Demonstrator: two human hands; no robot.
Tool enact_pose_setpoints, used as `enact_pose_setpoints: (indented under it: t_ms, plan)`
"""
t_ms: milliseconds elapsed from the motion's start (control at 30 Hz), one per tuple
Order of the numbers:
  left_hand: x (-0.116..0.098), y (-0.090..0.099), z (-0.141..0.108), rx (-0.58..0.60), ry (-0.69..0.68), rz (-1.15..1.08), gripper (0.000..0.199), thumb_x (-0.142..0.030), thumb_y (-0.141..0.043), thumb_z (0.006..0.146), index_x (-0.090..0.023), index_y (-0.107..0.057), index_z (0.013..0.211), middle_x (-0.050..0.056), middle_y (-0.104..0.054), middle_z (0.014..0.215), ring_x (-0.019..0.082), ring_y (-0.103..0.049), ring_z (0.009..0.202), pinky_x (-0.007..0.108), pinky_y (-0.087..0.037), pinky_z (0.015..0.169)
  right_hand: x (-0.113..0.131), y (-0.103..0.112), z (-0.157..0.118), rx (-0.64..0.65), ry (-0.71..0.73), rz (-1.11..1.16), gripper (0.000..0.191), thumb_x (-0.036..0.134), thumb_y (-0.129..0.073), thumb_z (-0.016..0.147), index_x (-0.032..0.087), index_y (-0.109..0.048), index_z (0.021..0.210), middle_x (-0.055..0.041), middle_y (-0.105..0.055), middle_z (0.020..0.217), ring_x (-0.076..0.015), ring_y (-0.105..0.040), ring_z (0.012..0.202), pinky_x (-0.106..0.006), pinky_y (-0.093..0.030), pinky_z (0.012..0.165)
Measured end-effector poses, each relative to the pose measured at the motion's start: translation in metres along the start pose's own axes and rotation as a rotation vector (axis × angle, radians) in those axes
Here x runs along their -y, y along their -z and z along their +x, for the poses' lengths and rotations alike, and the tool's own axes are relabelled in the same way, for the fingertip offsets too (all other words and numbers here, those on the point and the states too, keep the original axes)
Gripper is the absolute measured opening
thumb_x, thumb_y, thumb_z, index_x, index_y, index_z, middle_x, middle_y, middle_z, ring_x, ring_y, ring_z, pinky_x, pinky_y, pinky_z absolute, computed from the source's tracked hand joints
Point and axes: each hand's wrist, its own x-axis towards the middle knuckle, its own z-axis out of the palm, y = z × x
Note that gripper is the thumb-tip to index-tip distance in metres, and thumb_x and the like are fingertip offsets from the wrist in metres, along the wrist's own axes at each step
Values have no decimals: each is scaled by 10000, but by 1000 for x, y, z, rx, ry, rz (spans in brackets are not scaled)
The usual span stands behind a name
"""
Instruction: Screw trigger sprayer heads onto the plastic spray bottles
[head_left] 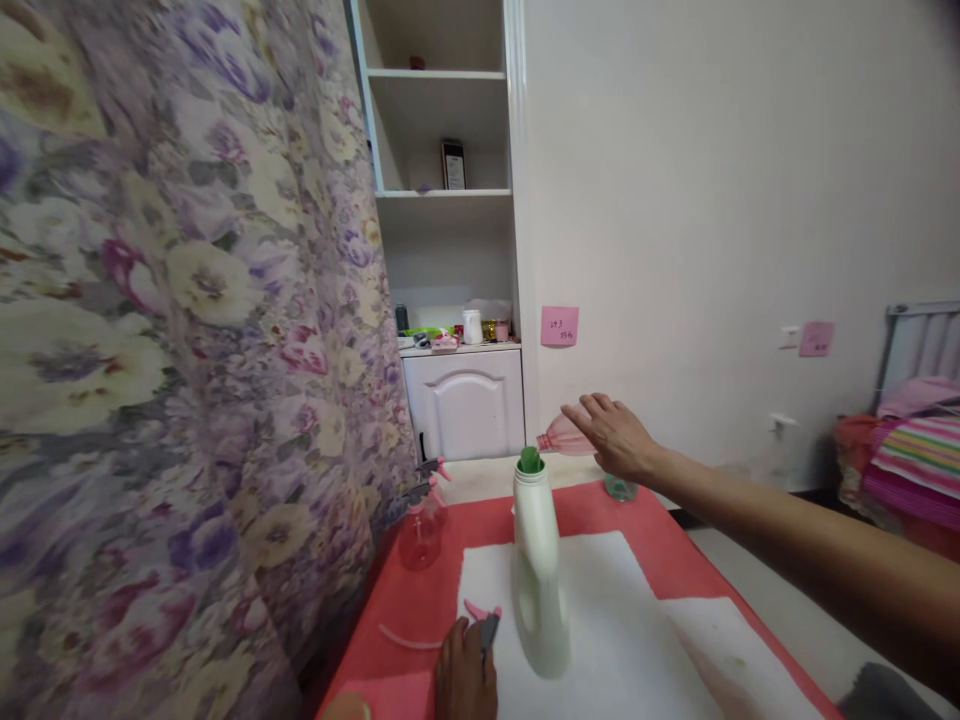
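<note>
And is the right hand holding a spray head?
No, the right hand holds a pink bottle, while the spray head is in the left hand.

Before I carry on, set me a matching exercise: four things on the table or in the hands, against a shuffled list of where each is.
Things
1. Pale green handled bottle
2. Green funnel-like piece
3. Tilted pink bottle
4. Nearest trigger sprayer head

Places
A. In the left hand
B. At the mouth of a larger bottle
C. In the right hand
D. Upright on a white sheet

Pairs: 1-D, 2-B, 3-C, 4-A
</note>
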Motion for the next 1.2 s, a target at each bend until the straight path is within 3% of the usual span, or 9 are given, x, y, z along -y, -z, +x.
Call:
enact_pose_setpoints:
  t_ms: [400,800,1200]
  plan:
    - [-3,3,1,-28,1,-18,295,-133,-456,860,-181,-642,1084,99,-650,1109,233,-605,1038,368,-517,886,3,3,2,11,15,-26,805,0,-602,653,204,-362,1394,-150,-499,1311,-318,-426,1180,-382,-413,848]
    - [-2,4,1,-7,-19,2,302,-119,-443,861,-133,-648,1084,134,-651,1113,250,-605,1046,385,-528,886,3,3,3,12,22,-55,827,-39,-575,631,204,-363,1393,-147,-502,1305,-311,-420,1187,-376,-410,853]
    - [0,1,0,-70,-55,5,277,-138,-458,865,-151,-624,1087,122,-647,1099,247,-608,1023,378,-538,860,6,7,6,-2,43,-81,815,-32,-582,638,205,-370,1389,-139,-509,1295,-301,-437,1173,-360,-417,843]
